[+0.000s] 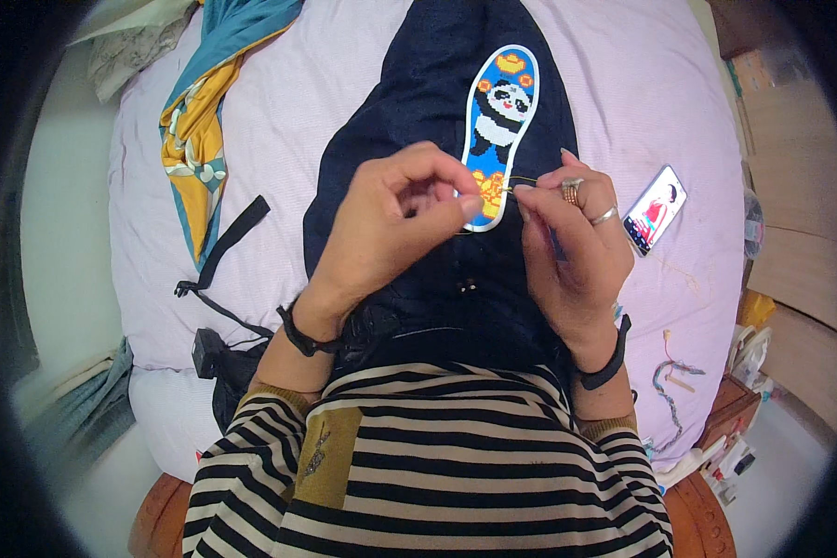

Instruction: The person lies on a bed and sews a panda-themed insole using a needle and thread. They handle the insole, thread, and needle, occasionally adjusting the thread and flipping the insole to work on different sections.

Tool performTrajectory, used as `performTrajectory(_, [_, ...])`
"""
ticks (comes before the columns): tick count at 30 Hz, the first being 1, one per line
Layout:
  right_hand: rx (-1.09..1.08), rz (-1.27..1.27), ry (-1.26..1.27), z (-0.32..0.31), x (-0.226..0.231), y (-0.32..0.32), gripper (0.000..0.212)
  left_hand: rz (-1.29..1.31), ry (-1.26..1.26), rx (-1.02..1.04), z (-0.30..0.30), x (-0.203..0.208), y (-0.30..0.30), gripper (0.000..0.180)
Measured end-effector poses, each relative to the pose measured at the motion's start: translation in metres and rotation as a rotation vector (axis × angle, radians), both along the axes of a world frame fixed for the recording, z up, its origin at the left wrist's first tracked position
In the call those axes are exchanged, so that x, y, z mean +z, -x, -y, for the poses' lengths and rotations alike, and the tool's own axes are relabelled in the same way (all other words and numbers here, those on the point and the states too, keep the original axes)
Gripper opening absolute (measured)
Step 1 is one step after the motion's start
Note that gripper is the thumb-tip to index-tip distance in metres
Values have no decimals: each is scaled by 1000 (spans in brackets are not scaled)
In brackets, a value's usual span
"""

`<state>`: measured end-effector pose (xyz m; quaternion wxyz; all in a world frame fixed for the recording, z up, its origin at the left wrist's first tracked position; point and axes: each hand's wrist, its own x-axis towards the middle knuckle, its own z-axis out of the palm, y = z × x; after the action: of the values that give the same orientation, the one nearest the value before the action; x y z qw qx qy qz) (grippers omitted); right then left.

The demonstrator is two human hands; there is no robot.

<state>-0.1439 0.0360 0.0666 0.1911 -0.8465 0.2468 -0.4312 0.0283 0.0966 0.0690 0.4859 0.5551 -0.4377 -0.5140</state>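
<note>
Lying crumpled at the bed's left is a teal-and-yellow cloth (192,139), upon the pale pink bedsheet (316,56). Nearer the person, a black strap (235,244) with a buckle trails toward the left forearm. A black band (305,333) circles that wrist. The left hand (470,197) curls over the lower end of the insole (502,107), thumb and forefinger drawn close together; whether anything sits between them, I cannot tell.

The insole lies on the dark trousers (381,149), its wider end away from the person, showing a panda on blue with yellow and orange motifs inside a white edge. At its right edge, a thin yellow thread (524,179) runs to the right hand (523,190), whose thumb and forefinger pinch it. The two hands are just beside each other, apart. Rings (604,216) sit on the right fingers. Farther right, a lit phone (656,210) lies on the sheet, with a braided cord (665,400) nearer the person.
</note>
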Motion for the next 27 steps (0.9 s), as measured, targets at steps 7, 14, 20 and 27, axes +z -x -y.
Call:
performTrajectory(7, [-8, 10, 110, -3, -8, -1, 28, -282, -31, 0, 4, -1, 13, 13])
performTrajectory(14, [-36, -131, 152, -10, 12, -7, 29, -348, -25, 17, 5, -1, 12, 14])
performTrajectory(20, [-23, -47, 259, -3, -7, -2, 31, -377, -47, 25, 6, -2, 13, 12])
performTrajectory(27, [-59, -150, 294, -4, -11, 0, 33, -488, -40, 22, 7, -12, 12, 14])
